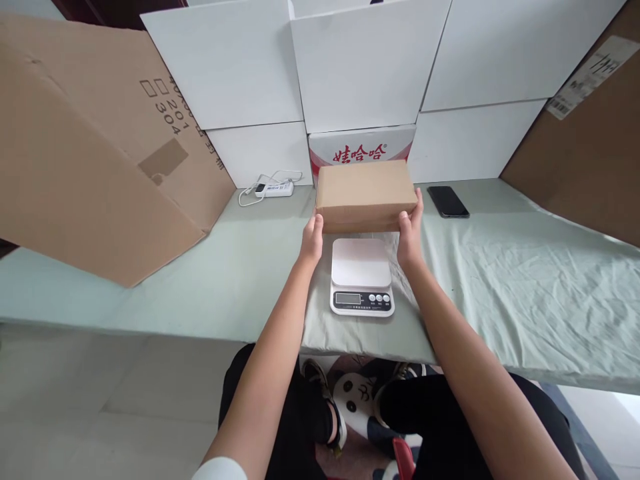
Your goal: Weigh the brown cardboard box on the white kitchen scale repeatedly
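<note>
Between both my hands is a closed brown cardboard box (367,193), its long side facing me. My left hand (313,239) grips its left end, thumb on the near corner. On the right end my right hand (411,230) has its thumb at the near face and its fingers around the side. Just below the box in view lies a white digital kitchen scale (361,263) with a bare weighing plate, a dark display strip and three round buttons. The scale's display looks blank. Whether the box touches the table cannot be made out.
A pale green cloth covers the table (240,267). A black phone (449,201) lies to the right, and a white power strip (274,190) with a cable to the left. White boxes (360,73) line the back; large cardboard sheets (100,147) stand at both sides.
</note>
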`<state>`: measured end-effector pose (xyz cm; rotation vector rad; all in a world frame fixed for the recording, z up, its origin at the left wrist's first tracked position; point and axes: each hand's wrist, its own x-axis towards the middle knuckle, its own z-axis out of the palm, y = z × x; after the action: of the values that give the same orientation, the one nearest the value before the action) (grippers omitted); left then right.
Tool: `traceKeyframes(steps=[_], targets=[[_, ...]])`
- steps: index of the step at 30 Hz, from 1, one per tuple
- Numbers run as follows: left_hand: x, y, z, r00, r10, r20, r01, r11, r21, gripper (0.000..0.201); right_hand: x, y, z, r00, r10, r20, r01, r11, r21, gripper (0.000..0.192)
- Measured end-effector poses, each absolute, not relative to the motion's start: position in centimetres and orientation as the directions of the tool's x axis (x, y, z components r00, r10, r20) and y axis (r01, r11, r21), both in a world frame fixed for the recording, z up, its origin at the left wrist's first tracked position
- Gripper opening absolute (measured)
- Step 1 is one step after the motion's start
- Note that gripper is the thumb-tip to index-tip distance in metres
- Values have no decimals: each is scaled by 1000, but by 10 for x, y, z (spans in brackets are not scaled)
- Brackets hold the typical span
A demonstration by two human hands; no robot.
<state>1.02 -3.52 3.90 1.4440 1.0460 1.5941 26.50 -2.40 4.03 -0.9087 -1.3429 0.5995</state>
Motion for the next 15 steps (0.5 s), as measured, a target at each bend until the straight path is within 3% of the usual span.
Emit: traceKeyframes(steps=[7,15], targets=[[15,-117,54,-90,865,494,26,-494,869,87,272,-105,78,131,781,610,279,562,-779,96],[17,-173,36,-182,882,434,47,-434,900,88,260,-164,47,183,885,429,199,394,-897,101]])
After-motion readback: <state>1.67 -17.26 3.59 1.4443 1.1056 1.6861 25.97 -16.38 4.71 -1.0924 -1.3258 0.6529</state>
